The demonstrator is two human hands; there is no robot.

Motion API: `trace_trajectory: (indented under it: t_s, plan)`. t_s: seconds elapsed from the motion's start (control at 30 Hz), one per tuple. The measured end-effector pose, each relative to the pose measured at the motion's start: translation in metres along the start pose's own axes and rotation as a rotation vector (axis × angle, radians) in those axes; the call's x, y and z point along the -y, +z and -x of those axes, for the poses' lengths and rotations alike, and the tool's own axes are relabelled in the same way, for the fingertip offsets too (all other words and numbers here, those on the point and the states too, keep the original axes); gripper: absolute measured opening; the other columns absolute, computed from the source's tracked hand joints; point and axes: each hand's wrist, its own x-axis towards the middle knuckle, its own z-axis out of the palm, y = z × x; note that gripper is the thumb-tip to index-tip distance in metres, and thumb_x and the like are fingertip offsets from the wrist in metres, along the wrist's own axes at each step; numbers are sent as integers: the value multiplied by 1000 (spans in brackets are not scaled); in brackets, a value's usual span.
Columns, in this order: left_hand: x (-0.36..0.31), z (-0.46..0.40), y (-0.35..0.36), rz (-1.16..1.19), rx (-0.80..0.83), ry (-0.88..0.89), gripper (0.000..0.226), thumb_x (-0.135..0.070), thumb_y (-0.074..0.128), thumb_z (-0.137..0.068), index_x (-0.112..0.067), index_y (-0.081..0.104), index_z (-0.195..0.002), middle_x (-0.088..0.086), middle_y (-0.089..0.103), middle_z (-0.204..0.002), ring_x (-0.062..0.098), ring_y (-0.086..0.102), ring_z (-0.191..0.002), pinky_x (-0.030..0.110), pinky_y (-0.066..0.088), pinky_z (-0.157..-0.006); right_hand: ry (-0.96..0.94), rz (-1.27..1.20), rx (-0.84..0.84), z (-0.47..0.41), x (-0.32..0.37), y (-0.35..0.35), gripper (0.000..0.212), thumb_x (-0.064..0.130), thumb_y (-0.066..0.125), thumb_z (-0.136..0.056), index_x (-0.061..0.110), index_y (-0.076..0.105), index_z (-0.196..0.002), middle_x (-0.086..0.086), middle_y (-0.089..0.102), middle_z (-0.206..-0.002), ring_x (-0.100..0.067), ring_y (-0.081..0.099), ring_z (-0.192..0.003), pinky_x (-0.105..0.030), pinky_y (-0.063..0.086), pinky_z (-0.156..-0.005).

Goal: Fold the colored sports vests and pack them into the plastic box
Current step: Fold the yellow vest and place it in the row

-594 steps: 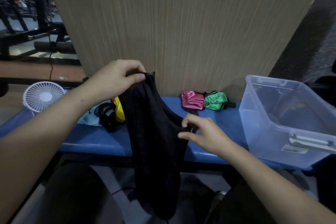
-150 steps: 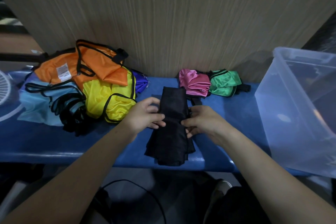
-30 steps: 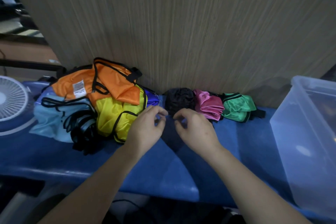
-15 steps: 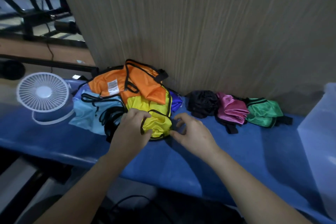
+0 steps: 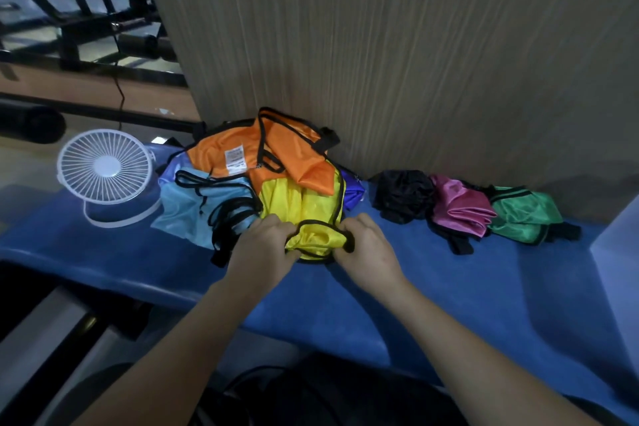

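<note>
1. Both hands – left hand (image 5: 262, 249), right hand (image 5: 368, 249) – pinch the black-trimmed front edge of the yellow vest (image 5: 304, 207), mid-frame.
2. It's wedged in the pile: orange vest (image 5: 287, 156) overlaps its top, light blue vest (image 5: 186, 207) to the left.
3. Rolled black vest (image 5: 403, 195), pink vest (image 5: 460, 209) and green vest (image 5: 522, 214) line the right – plastic box (image 5: 619, 252) at the right edge.
4. White fan (image 5: 103, 171) at left on the blue bench (image 5: 484, 304).

- One head-worn camera looks forward and down from close above the blue bench's (image 5: 484, 287) near edge.
- It faces the wooden panel (image 5: 415, 62) behind.
</note>
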Motion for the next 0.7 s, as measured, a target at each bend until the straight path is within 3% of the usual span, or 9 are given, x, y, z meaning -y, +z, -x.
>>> trace_trajectory:
  t_s: [0.07, 0.17, 0.23, 0.3, 0.37, 0.43, 0.47, 0.6, 0.7]
  plan:
    - [1, 2, -1, 33, -63, 52, 35, -19, 85, -78, -6, 72, -108, 6, 59, -94, 29, 56, -89, 37, 48, -73, -56, -75, -47, 3, 1, -8, 19, 13, 67, -78, 13, 59, -95, 3, 45, -97, -17, 49, -92, -31, 42, -74]
    - [-4, 7, -9, 104, -105, 159, 29, -16, 79, -83, -7, 69, -108, 2, 60, -100, 20, 49, -90, 31, 41, -78, -170, -234, -89, 12, 7, -25, 16, 14, 60, -73, 12, 56, -88, 4, 54, -98, -15, 54, -87, -28, 44, -72]
    - [-10, 12, -16, 168, -94, 195, 26, -16, 72, -90, -7, 65, -114, -2, 60, -108, 14, 44, -95, 24, 36, -83, -144, -374, -75, 20, 10, -38, 14, 9, 56, -75, 13, 56, -88, 10, 63, -93, -19, 62, -77, -34, 47, -67]
    - [-14, 16, -24, 231, -84, 194, 24, -18, 66, -95, -10, 62, -117, -7, 57, -112, 11, 45, -99, 20, 36, -84, -87, -502, -19, 29, 8, -50, 15, -1, 54, -82, 13, 51, -87, 4, 64, -78, -26, 67, -63, -45, 50, -63]
    - [-20, 21, -31, 288, -80, 210, 18, -20, 64, -97, -14, 60, -114, -16, 55, -108, 7, 50, -97, 18, 40, -82, -82, -610, 30, 39, 4, -61, 19, -11, 50, -91, 7, 46, -88, -10, 65, -74, -31, 71, -66, -49, 54, -66]
    - [-27, 26, -39, 352, -57, 214, 8, -20, 64, -97, -21, 57, -100, -22, 52, -91, 1, 52, -83, 12, 38, -71, -76, -688, 64, 50, 1, -72, 15, -14, 46, -97, 0, 44, -92, -27, 65, -80, -32, 71, -72, -43, 58, -69]
    - [-31, 28, -41, 364, -38, 210, 14, -20, 64, -97, -26, 52, -93, -24, 51, -84, -1, 50, -76, 11, 36, -66, -68, -704, 71, 56, -1, -77, 13, -14, 45, -98, -2, 43, -92, -30, 64, -81, -30, 70, -73, -40, 58, -70]
    - [-47, 38, -44, 368, 72, 308, 16, -29, 66, -96, -31, 52, -88, -16, 49, -73, 5, 48, -66, 19, 37, -57, -137, -626, 56, 83, -10, -99, 9, -2, 57, -90, 0, 50, -85, -22, 58, -82, -28, 58, -77, -48, 46, -71]
    - [-59, 44, -44, 459, 176, 356, 23, -29, 68, -94, -43, 53, -88, -18, 51, -78, 5, 50, -71, 24, 44, -64, -163, -637, 79, 101, -17, -110, 6, 1, 57, -82, -1, 51, -81, -15, 59, -103, -19, 57, -89, -31, 44, -73]
